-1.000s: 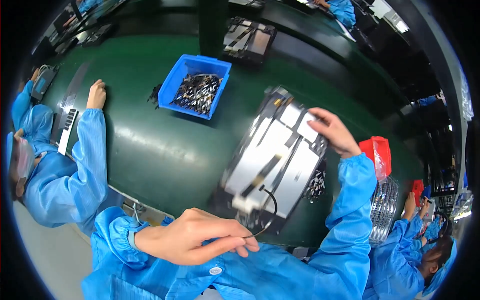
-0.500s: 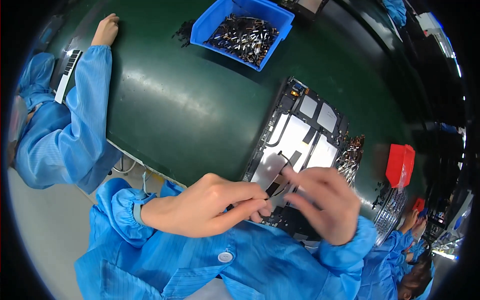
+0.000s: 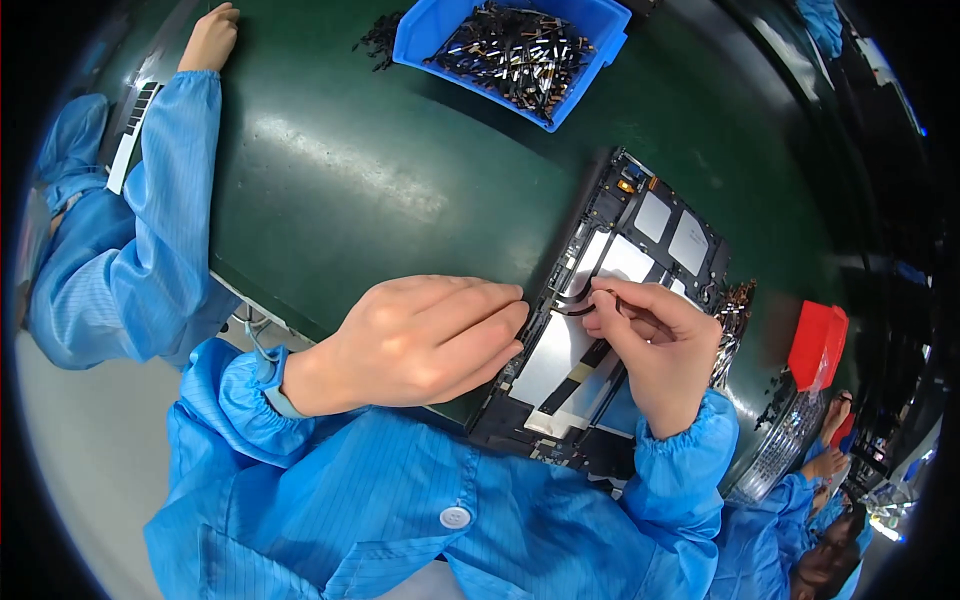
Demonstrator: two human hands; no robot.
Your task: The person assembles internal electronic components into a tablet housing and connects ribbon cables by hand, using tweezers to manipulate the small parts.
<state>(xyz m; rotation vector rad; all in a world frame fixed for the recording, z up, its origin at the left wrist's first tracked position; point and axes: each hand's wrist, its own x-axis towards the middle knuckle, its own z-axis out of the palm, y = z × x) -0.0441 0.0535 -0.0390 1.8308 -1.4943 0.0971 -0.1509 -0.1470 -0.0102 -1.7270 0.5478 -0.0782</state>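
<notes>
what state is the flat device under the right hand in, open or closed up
Open: the flat device has its silver panels exposed, with no cover over them where the right hand leaves it in view.

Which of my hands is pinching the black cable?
Your right hand: it grips the cable over the device. Your left hand, by the device's left edge, shows none.

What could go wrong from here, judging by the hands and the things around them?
The right hand pinches a thin black cable over the opened device; if its far end is attached, which I can't tell, a hard tug might tear it. A pile of small parts lies close by the device's right side, so a sideways nudge might scatter them.
</notes>
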